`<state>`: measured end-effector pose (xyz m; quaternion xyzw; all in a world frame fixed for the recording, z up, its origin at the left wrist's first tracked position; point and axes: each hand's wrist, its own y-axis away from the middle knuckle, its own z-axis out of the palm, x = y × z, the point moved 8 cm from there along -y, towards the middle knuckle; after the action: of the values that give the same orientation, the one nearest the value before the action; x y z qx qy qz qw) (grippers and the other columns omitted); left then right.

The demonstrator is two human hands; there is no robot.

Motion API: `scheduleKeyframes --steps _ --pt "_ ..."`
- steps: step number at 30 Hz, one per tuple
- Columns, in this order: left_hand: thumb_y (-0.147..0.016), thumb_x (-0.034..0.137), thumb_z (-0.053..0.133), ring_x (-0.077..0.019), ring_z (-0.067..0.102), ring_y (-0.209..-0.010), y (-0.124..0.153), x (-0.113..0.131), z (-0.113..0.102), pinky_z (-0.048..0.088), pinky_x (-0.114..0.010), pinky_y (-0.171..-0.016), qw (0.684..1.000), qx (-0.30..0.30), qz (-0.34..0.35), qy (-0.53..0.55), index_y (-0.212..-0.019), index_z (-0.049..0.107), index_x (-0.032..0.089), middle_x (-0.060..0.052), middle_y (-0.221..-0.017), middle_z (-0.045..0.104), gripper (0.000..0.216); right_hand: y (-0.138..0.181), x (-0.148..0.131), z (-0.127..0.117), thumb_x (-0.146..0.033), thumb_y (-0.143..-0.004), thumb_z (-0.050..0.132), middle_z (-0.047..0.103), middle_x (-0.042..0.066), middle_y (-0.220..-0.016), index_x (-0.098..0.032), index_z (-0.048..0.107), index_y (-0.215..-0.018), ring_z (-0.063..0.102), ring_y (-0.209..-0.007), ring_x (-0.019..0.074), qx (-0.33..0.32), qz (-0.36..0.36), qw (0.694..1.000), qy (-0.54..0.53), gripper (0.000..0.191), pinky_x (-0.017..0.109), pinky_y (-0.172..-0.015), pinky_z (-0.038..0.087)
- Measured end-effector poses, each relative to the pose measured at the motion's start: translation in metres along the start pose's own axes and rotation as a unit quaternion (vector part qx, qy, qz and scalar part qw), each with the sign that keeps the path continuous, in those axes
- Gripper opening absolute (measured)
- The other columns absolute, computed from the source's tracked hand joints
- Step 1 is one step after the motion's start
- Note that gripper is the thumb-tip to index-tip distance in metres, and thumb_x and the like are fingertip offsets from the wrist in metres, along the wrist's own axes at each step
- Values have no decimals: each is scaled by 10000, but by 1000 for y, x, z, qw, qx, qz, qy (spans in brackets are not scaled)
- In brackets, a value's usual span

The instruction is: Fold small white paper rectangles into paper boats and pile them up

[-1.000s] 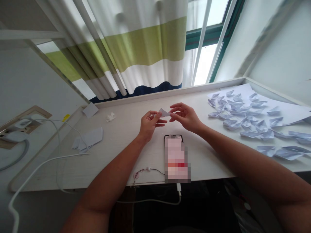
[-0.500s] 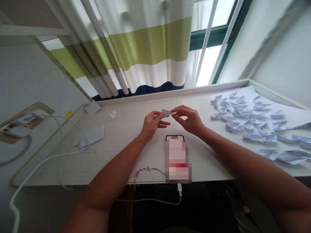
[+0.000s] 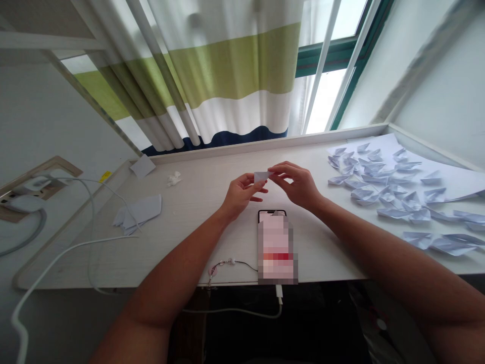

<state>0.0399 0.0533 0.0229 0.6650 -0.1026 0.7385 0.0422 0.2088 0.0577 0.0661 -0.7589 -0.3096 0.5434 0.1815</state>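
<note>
A small folded piece of white paper (image 3: 261,176) is held up between both hands above the white desk. My left hand (image 3: 242,193) grips its left and lower side between thumb and fingers, the lower fingers sticking out beneath it. With thumb and forefinger together, my right hand (image 3: 297,183) pinches the right end of the paper. Just below the hands lies a phone (image 3: 273,247) with its screen blurred out. Several folded paper boats (image 3: 390,192) are spread over the right part of the desk, some on a large white sheet (image 3: 460,177).
On the left lie a stack of paper pieces (image 3: 146,210), a crumpled bit of paper (image 3: 174,179) and a square sheet (image 3: 143,166). White cables (image 3: 71,248) run from a wall socket (image 3: 36,189). A charging cable (image 3: 279,293) and a beaded strap (image 3: 223,263) join the phone.
The folded paper has turned from a pointed slant to a flatter, more level shape. My left thumb has slid right along its lower edge, and my hands are slightly closer together.
</note>
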Motion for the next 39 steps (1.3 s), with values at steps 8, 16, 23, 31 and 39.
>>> scheduleKeyframes --steps 8,16,23,31,39 --pt "-748 548 958 -240 795 -895 -3 1 -7 632 -310 -643 999 29 40 6 -930 767 189 -59 -928 783 446 0 1 3 -513 -994 740 799 74 -1020 -281 813 -1013 740 -927 267 -8 10 1000 -4 244 530 -870 675" --pt "-739 456 977 -190 775 -836 1 11 -5 614 -298 -691 993 48 101 -31 -970 769 190 -34 -875 801 409 -3 -2 8 -516 -967 757 774 79 -1022 -274 790 -880 725 -940 274 -59 33 997 -36 259 503 -864 653" --pt "-715 410 995 -171 761 -725 0 11 -9 607 -321 -702 992 71 98 -14 -1002 736 189 -16 -833 794 446 0 19 10 -577 -828 898 800 63 -961 -239 812 -1063 758 -904 247 -2 97 986 -133 421 482 -892 658" --pt "-703 405 1003 -181 775 -741 -1 9 -10 611 -317 -722 994 70 77 13 -1008 747 187 -28 -833 816 455 3 26 17 -584 -811 913 794 68 -821 -198 799 -878 768 -752 224 -16 140 973 -182 408 474 -795 677" --pt "-753 473 963 -188 767 -772 -2 6 -12 628 -326 -715 994 72 77 -3 -883 786 175 -44 -821 796 370 5 19 21 -578 -829 906 821 74 -862 -209 825 -897 781 -799 232 -26 151 965 -214 384 474 -842 679"
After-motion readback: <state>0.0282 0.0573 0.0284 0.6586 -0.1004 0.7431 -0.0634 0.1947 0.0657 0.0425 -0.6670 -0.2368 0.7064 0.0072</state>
